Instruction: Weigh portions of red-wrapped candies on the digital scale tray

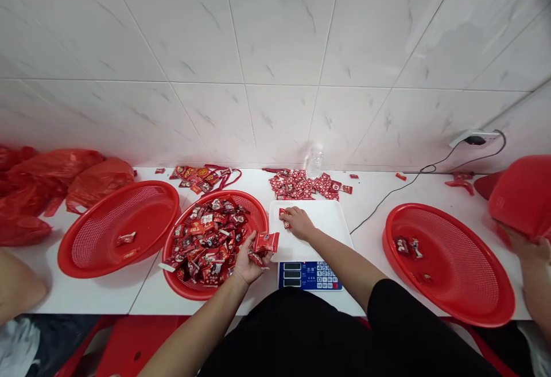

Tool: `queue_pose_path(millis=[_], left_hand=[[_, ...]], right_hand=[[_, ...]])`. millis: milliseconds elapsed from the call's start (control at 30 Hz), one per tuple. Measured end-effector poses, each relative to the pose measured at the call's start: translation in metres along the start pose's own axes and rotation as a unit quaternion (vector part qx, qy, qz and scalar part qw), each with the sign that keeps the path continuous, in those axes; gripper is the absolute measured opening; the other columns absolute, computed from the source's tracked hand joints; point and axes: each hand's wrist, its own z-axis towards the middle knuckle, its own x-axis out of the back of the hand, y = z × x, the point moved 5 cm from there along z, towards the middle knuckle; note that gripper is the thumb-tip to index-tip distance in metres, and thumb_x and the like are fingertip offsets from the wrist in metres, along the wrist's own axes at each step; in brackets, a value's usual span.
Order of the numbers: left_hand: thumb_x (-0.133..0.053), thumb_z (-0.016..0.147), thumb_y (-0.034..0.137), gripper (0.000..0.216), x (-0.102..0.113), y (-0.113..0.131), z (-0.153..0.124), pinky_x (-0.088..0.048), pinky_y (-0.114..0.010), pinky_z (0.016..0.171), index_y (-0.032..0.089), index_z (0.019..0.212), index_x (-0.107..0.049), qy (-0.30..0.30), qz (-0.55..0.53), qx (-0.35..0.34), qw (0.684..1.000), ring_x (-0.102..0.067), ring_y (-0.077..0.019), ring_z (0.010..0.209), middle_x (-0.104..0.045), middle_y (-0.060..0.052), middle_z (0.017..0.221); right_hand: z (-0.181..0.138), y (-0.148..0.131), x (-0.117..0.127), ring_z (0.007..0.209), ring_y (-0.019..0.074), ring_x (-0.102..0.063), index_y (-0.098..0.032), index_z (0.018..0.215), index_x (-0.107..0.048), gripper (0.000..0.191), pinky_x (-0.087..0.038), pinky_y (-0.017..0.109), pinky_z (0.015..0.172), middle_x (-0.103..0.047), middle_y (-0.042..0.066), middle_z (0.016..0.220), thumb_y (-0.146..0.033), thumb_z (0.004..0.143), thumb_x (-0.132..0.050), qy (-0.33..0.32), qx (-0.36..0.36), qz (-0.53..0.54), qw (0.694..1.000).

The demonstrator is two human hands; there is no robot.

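Note:
My left hand point(248, 263), palm up beside the full basket, is closed around several red wrapped candies point(266, 243). Over the white pan of the scale point(321, 239), my right hand point(300, 223) pinches small red packets point(284, 216) at the pan's left side. To the left stands a round red basket point(263, 208) heaped with red and dark wrapped candies point(210, 239). The scale's blue keypad point(310, 276) faces me.
Loose red packets point(301, 185) and a clear bottle point(315, 162) lie behind the scale. Baskets point(159, 193) point(473, 285) flank me, each with a few pieces. Red bags point(101, 179) sit far left. A black cord point(387, 196) crosses the table. Co-workers' arms show at both sides.

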Motion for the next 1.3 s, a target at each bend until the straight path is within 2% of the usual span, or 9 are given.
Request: queue_pose_path(millis=[200,333,433,567,700,833,967,1133,1300], left_hand=[[-0.053,0.087,0.032,0.021,-0.007,-0.010,0.006,-0.060,-0.036,0.062,0.013,0.095,-0.059,-0.017,0.019,0.016,1.000,-0.070,-0.0205,0.067,-0.071,-0.008,0.077],[-0.054,0.087,0.030,0.019,-0.018,-0.024,0.013,-0.059,-0.035,0.062,0.014,0.095,-0.059,-0.017,0.036,0.016,0.999,-0.070,-0.0202,0.068,-0.071,-0.007,0.076],[-0.054,0.087,0.030,0.018,-0.031,-0.039,0.023,-0.059,-0.035,0.062,0.013,0.093,-0.060,-0.029,0.051,0.041,0.997,-0.070,-0.0207,0.069,-0.072,-0.007,0.077],[-0.054,0.087,0.033,0.023,-0.053,-0.059,0.034,-0.057,-0.032,0.069,0.012,0.087,-0.062,-0.084,0.055,0.091,0.991,-0.070,-0.0191,0.072,-0.071,-0.009,0.079],[-0.057,0.084,0.043,0.031,-0.066,-0.072,0.034,-0.056,-0.032,0.071,0.013,0.085,-0.063,-0.111,0.073,0.128,0.983,-0.069,-0.0214,0.077,-0.071,-0.009,0.080],[-0.055,0.085,0.042,0.032,-0.073,-0.081,0.028,-0.055,-0.032,0.074,0.015,0.099,-0.063,-0.170,0.080,0.131,0.973,-0.069,-0.0226,0.085,-0.072,-0.009,0.087],[-0.052,0.086,0.023,0.021,-0.060,-0.081,0.027,-0.054,-0.030,0.076,0.013,0.101,-0.062,-0.139,0.099,0.112,0.979,-0.069,-0.0213,0.085,-0.072,-0.010,0.088],[-0.052,0.080,0.013,0.018,-0.041,-0.055,0.015,-0.055,-0.030,0.074,0.010,0.095,-0.061,-0.117,0.090,0.050,0.988,-0.069,-0.0194,0.075,-0.071,-0.010,0.082],[-0.051,0.079,0.017,0.021,-0.022,0.035,-0.017,-0.055,-0.033,0.076,0.012,0.097,-0.061,-0.092,0.038,-0.101,0.990,-0.068,-0.0193,0.077,-0.070,-0.009,0.084]], right_hand=[[-0.051,0.030,0.005,0.105,0.0203,-0.051,-0.021,0.111,-0.061,0.036,-0.041,0.034,0.092,-0.056,0.008,0.113,-0.011,0.077,-0.055,0.084,-0.076,0.119,0.986],[-0.076,0.040,0.018,0.083,0.0163,-0.058,-0.017,0.110,-0.056,0.031,-0.049,0.032,0.075,-0.062,0.006,0.099,-0.028,0.082,-0.050,0.196,-0.198,0.372,0.885],[-0.084,0.017,0.032,0.073,0.0147,-0.059,-0.018,0.112,-0.053,0.036,-0.050,0.030,0.065,-0.064,0.004,0.094,-0.037,0.082,-0.049,0.201,-0.180,0.493,0.828],[-0.091,-0.023,0.051,0.098,0.0170,-0.058,-0.022,0.109,-0.059,0.029,-0.046,0.034,0.089,-0.063,0.005,0.107,-0.030,0.082,-0.052,0.194,-0.089,0.408,0.888],[-0.098,-0.038,0.051,0.118,0.0227,-0.047,-0.024,0.121,-0.056,0.037,-0.035,0.043,0.102,-0.057,0.007,0.123,-0.033,0.085,-0.054,0.144,-0.082,0.244,0.956],[-0.101,-0.037,0.044,0.140,0.0310,-0.017,-0.024,0.142,-0.033,0.066,-0.017,0.057,0.109,-0.033,0.009,0.147,-0.050,0.085,-0.052,0.084,-0.104,0.196,0.971],[-0.100,-0.045,0.040,0.142,0.0307,-0.010,-0.023,0.148,-0.015,0.086,-0.014,0.058,0.110,-0.023,0.010,0.152,-0.053,0.080,-0.058,0.039,-0.083,0.241,0.966],[-0.103,-0.058,0.046,0.139,0.0240,-0.025,-0.025,0.149,-0.006,0.090,-0.028,0.046,0.110,-0.024,0.012,0.151,-0.047,0.080,-0.060,0.091,-0.040,0.393,0.914],[-0.116,-0.046,0.041,0.137,0.0227,-0.030,-0.031,0.147,-0.013,0.078,-0.034,0.048,0.107,-0.032,0.010,0.147,-0.049,0.084,-0.055,0.115,-0.068,0.469,0.873]])
